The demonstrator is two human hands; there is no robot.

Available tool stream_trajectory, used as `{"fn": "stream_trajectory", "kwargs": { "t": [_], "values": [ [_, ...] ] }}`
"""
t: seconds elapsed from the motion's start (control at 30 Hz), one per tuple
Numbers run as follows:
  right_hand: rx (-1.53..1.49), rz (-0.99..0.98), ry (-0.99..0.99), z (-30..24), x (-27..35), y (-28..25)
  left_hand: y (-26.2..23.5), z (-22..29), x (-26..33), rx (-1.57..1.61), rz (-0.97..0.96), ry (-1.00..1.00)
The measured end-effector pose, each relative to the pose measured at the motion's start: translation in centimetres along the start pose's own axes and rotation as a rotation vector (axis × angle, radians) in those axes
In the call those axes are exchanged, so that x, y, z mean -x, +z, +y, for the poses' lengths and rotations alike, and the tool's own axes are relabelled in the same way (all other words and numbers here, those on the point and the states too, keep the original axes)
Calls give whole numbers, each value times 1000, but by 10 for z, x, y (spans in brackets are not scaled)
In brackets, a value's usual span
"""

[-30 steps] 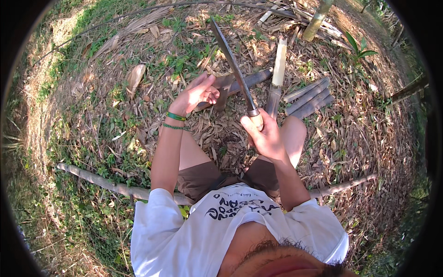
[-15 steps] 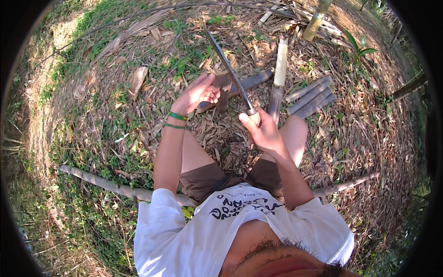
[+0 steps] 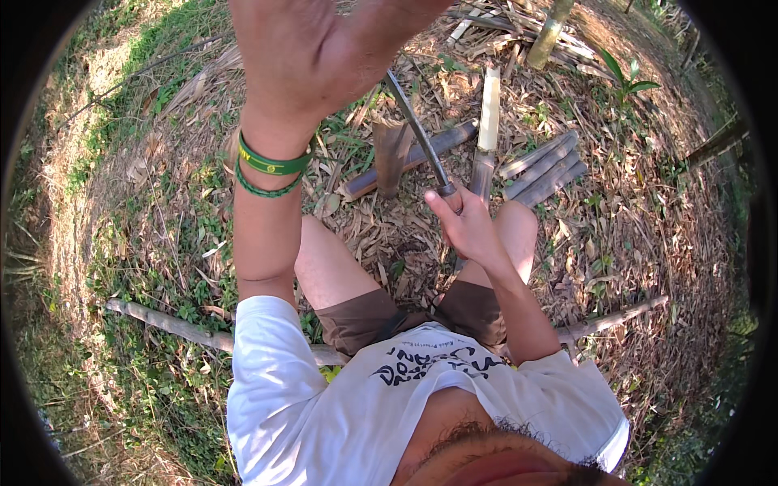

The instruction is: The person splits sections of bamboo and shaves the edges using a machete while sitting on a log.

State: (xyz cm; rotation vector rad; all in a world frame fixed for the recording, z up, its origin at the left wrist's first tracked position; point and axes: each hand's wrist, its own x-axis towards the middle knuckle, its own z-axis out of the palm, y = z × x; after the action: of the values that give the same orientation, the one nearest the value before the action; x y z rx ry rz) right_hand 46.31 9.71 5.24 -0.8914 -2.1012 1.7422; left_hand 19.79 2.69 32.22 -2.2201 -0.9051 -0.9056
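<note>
My right hand (image 3: 472,229) is closed round the handle of a machete (image 3: 419,132), thumb along the top. The long dark blade slants up and to the left, its far end hidden behind my left hand. My left hand (image 3: 304,53) is raised close to the camera, empty as far as it shows, the thumb side spread out and the fingers cut off by the upper edge. Beyond my knees a short wooden stump (image 3: 391,158) stands upright against a dark bamboo length (image 3: 433,151). Right of the blade lies a bamboo piece (image 3: 489,109) with a pale, stripped upper part.
Several cut bamboo lengths (image 3: 545,168) lie side by side at the right. A pile of split strips (image 3: 506,28) is beside a thin trunk (image 3: 549,36) at the far right. A long pole (image 3: 182,326) runs crosswise behind my legs. Dry leaves and low plants cover the ground.
My left hand has risen from beside the blade toward the camera and now looks much larger. The machete stays in my right hand, which has barely shifted.
</note>
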Motion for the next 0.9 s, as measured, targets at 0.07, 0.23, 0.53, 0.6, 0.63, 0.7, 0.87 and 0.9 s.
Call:
{"fn": "stream_trajectory", "kwargs": {
  "t": [0.07,0.23,0.53,0.6,0.63,0.7,0.87,0.9],
  "values": [
    [23,87,-57,16,-5,-11,85,-12,-19,-194,188,63],
    [-3,39,-24,23,-1,2,177,-14,87,-372,-242,-330],
    [-33,-30,-54,25,-13,9,158,-52,95,-41,-675,-596],
    [1,-5,-61,15,-13,9,159,-58,106,-102,-581,-549],
    [7,-19,61,8,-12,6,159,-57,103,-60,-607,-640],
    [57,-3,8,5,-12,5,160,-58,110,-135,-460,-553],
    [85,-33,-5,-9,-14,-3,158,-65,116,-76,-566,-681],
    [98,-41,-15,-10,-16,-3,160,-72,126,-95,-548,-654]
  ]
}}
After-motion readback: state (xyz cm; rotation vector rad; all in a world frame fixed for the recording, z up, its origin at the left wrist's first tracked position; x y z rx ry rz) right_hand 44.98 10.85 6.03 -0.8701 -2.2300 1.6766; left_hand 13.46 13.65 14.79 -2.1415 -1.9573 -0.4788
